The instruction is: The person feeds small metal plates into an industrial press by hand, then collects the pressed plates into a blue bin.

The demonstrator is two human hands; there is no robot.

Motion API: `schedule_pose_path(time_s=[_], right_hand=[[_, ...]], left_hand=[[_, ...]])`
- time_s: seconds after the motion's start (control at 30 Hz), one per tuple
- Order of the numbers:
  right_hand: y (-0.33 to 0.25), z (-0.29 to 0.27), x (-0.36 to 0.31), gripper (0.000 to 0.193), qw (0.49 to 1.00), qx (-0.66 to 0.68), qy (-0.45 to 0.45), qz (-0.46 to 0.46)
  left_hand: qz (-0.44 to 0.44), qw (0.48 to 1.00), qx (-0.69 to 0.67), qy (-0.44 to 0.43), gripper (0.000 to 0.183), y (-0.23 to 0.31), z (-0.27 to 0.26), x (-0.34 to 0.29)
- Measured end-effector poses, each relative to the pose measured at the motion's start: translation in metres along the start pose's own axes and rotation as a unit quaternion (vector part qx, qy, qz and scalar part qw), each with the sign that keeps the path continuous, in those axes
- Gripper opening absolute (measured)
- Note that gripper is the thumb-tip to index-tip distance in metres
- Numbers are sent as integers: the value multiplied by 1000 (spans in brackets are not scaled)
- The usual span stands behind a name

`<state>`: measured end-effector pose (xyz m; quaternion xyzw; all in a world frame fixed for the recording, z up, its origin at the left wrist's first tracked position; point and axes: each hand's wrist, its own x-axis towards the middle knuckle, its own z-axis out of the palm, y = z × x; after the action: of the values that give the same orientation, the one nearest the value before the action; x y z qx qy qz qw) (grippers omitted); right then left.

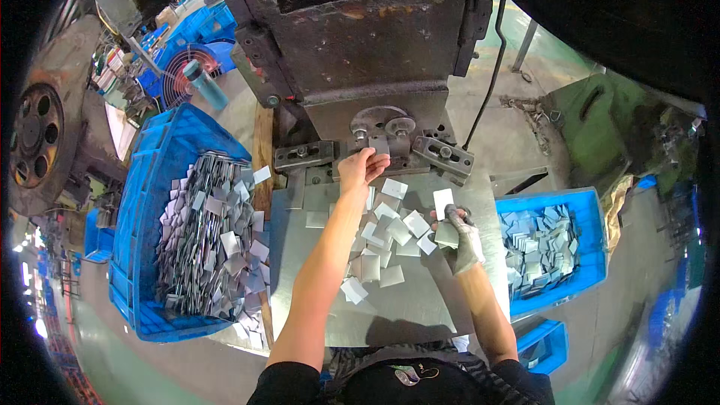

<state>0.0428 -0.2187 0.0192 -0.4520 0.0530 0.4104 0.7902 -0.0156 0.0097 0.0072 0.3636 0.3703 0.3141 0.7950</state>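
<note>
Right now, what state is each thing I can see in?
Bare left hand: fingers bent, at the dark metal press; grip unclear
Gloved right hand: closed on thin silver rectangular plates
Loose silver metal plates: scattered, overlapping on the grey metal table
Left blue plastic crate: heaped with plates
Right blue plastic crate: holding piled plates

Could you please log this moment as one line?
left hand: at press tooling | right hand: gloved, holding metal plates | table: scattered plates | blue bins: plates
</note>
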Motion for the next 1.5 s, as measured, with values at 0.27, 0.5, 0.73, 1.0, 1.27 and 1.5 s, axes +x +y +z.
schedule_pose_path(time_s=[0.27, 0.5, 0.73, 1.0, 1.27, 1.5], right_hand=[[1, -3, -16, 16, 1000, 10, -4, -18], [5, -6, -22, 13, 1000, 8, 4, -8], [6, -8, -31, 15, 999, -17, -31, -33], [7, -29, -45, 20, 996, 74, -45, -15], [21, -31, -56, 27, 999, 39, -37, -9], [13, -25, -66, 22, 997, 29, -66, 5]], left_hand=[[-2, 1000, -7, 13, 15, -3, 4, 0], [5, 1000, -14, 8, 15, -5, 1, 0], [53, 998, 0, -15, 14, 2, -5, -20], [160, 980, 109, -46, 13, 15, -9, -154], [188, 974, 103, -68, 8, 24, -9, -200], [191, 972, 93, -99, 9, 27, -12, -212]])
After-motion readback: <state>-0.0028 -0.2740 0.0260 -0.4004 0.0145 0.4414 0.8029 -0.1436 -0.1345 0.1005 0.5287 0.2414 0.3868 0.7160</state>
